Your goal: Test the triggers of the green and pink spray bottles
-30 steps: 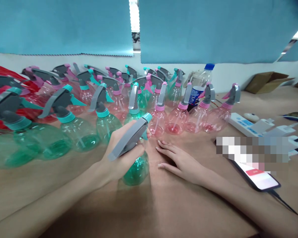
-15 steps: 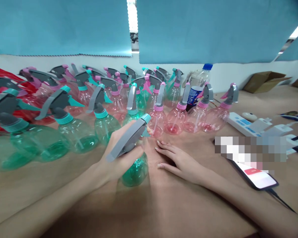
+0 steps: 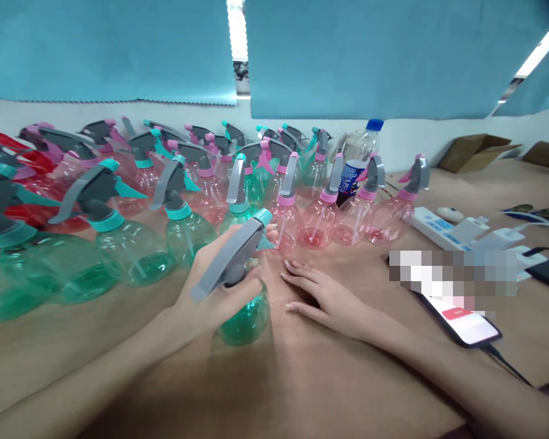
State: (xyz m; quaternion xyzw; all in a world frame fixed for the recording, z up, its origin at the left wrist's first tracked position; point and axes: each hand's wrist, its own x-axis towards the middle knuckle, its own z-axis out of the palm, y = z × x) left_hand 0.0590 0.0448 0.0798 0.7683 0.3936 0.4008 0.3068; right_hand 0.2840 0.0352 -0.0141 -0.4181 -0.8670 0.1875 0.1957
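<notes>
My left hand (image 3: 215,286) is wrapped round the neck of a green spray bottle (image 3: 243,317) with a grey trigger head and teal nozzle, standing on the brown table (image 3: 302,390) near the middle. One finger reaches toward the nozzle tip. My right hand (image 3: 327,296) lies flat on the table just right of the bottle, fingers stretched out and holding nothing. Behind both hands stand rows of several green spray bottles (image 3: 128,247) and pink spray bottles (image 3: 318,222).
A phone (image 3: 466,323) with a lit screen and cable lies at the right. A white power strip (image 3: 439,225) and a drink bottle (image 3: 354,164) sit behind it. Cardboard boxes (image 3: 473,152) are at the far right, red bags (image 3: 36,183) at the left.
The view has drifted slightly, so everything sits a little to the left. Both hands and the held bottle keep the same pose.
</notes>
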